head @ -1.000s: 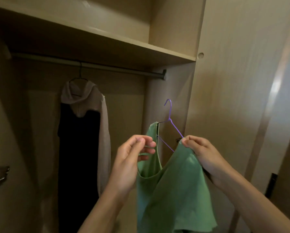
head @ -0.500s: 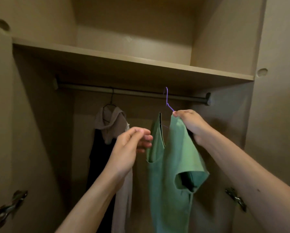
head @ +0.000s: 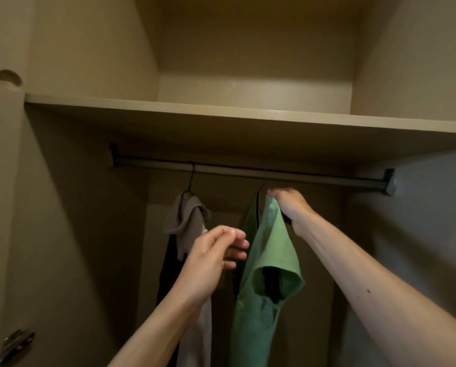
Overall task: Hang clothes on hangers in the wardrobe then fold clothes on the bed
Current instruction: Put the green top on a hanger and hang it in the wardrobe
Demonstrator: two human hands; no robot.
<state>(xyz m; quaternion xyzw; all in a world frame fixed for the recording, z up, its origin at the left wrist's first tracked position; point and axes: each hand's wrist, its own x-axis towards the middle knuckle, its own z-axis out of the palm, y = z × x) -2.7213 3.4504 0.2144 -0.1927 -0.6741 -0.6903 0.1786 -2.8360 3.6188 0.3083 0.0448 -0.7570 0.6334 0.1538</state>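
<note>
R hand (head: 290, 205) grips the green shirt (head: 269, 260) at its shoulder, fingers curled round the fabric just under the wardrobe rail (head: 314, 177). The thin hanger (head: 265, 178) hook reaches up to the rail; can't tell if it's fully on. L hand (head: 213, 258) hovers beside the shirt, fingers loose & apart, holding nothing. Grey hooded top (head: 187, 218) hangs further left on the same rail.

Shelf (head: 221, 112) above rail (head: 314, 176) | hooded top (head: 187, 221) hangs on rail, left | T-shirt (head: 269, 250) under rail, right of it | your right hand (head: 290, 205) at T-shirt's top | your left hand (head: 213, 258) in front, between both garments.
</note>
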